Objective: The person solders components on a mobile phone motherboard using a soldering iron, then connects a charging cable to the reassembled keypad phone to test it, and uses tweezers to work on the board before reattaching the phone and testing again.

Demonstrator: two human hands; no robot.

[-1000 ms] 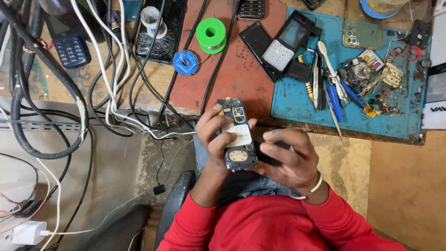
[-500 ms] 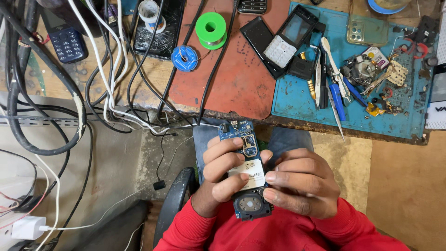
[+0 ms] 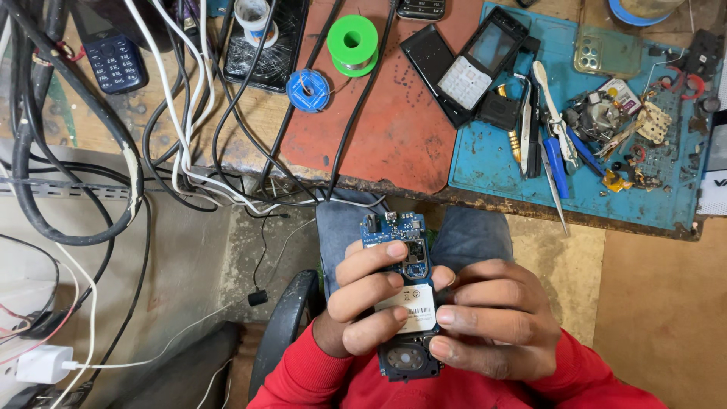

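Observation:
I hold an opened mobile phone (image 3: 405, 265) over my lap, its blue circuit board showing at the top, a white sticker in the middle and a round speaker at the bottom. My left hand (image 3: 363, 299) wraps its left side with fingers across the board. My right hand (image 3: 488, 318) grips the right side and lower end, fingertips on the sticker and speaker. Red sleeves cover both forearms.
The workbench edge (image 3: 469, 198) lies ahead with a red mat (image 3: 386, 129) and a blue mat (image 3: 492, 163) carrying phone parts, tweezers and screwdrivers. A green solder spool (image 3: 353, 44), a blue wire spool (image 3: 309, 90), a cracked phone (image 3: 257, 53) and tangled cables (image 3: 182, 144) sit left. A white charger (image 3: 44, 364) lies low left.
The phone and both hands have come down from the bench edge toward my lap and chest. My right hand's fingers have shifted onto the phone's lower half.

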